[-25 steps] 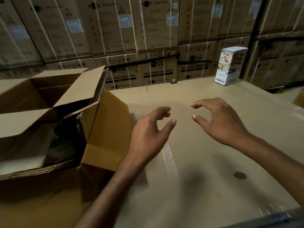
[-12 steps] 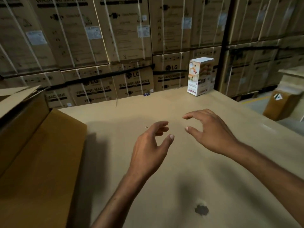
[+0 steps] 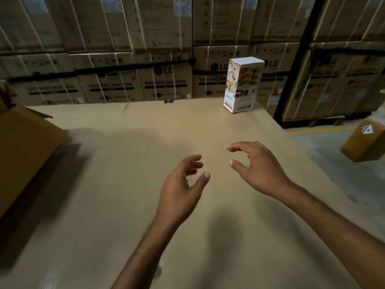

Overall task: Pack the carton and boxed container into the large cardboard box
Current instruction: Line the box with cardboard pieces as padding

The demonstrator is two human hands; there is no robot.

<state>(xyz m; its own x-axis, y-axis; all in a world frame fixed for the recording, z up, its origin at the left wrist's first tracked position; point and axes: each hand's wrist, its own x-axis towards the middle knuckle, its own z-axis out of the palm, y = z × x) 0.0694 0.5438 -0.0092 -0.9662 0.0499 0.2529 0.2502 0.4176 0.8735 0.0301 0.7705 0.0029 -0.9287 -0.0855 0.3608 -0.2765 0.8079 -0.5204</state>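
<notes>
A white printed carton (image 3: pixel 241 85) stands upside down at the far right corner of the cardboard work surface (image 3: pixel 125 184). Only a flap and side of the large cardboard box (image 3: pixel 25 151) show at the left edge; its inside is out of view. My left hand (image 3: pixel 183 184) hovers over the middle of the surface, fingers curled and apart, holding nothing. My right hand (image 3: pixel 256 165) is just to its right, also spread and empty. Both hands are well short of the carton.
Stacked washing-machine cartons (image 3: pixel 166 80) form a wall right behind the surface. The surface's right edge drops to a concrete floor (image 3: pixel 343 174) with a yellow line, where a brown box (image 3: pixel 364 142) sits.
The view has swung right, so the large box has slid almost out at the left and the carton has moved toward centre. Both hands stay open and empty, slightly farther forward.
</notes>
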